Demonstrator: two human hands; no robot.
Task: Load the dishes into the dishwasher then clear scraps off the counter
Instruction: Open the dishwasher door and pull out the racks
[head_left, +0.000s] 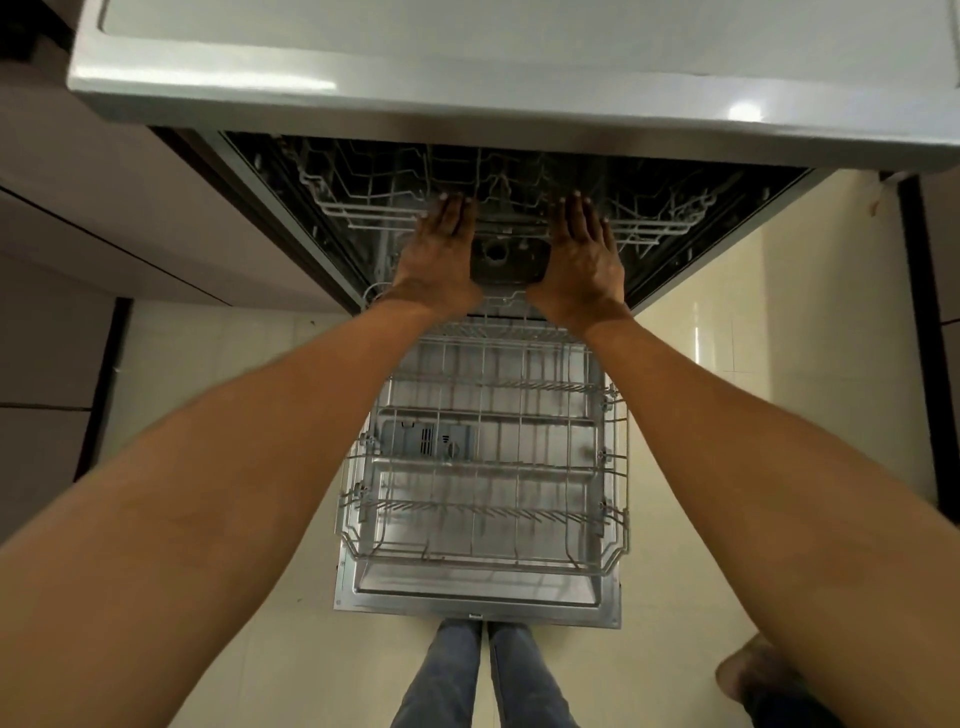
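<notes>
The white-topped dishwasher (519, 104) stands open, its steel-lined door (478, 603) flat down over the pale tiled floor (727, 395), and the grey wire lower rack (483, 467) sits pulled out on the door, with nothing in it. No dishes show anywhere in view, so loading has not begun. Both hands reach into the tub to the white wire upper rack (363, 208): the left hand (441, 249) and the right hand (584, 254) lie side by side but apart, fingers straight and flat on the rack's front rail, gripping nothing. The step in hand looks like sliding that upper rack — whether out or in cannot be told. To do it well, keep the pressure even on both sides so the rack runs straight on its rails, move it slowly, and stand clear of the lowered door — the person's jeans-clad legs (488, 680) are right at its edge
</notes>
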